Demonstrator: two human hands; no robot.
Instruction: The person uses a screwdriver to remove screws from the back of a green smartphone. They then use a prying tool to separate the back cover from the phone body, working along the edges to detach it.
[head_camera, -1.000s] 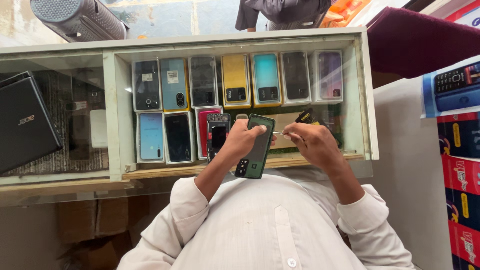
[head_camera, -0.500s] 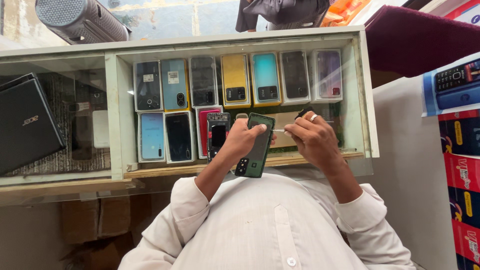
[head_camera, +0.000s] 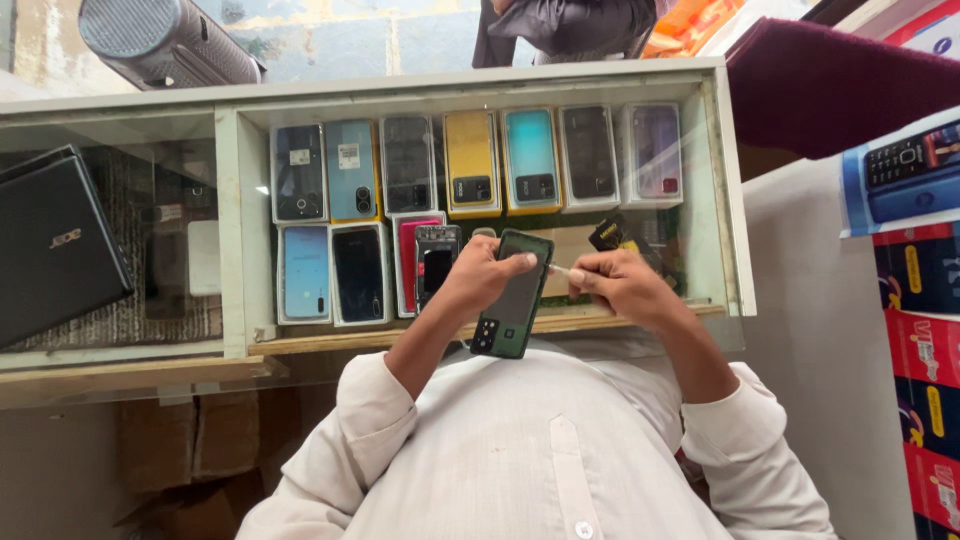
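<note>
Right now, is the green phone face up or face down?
Face down: the green phone in the left hand shows its back, camera lenses visible near the bottom.

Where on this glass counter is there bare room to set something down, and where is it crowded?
Bare glass lies between the black laptop and the white divider. Another strip runs along the wooden front edge. It is crowded around the left hand, which holds a dark green phone, and the right hand, with its thin tool.
</note>
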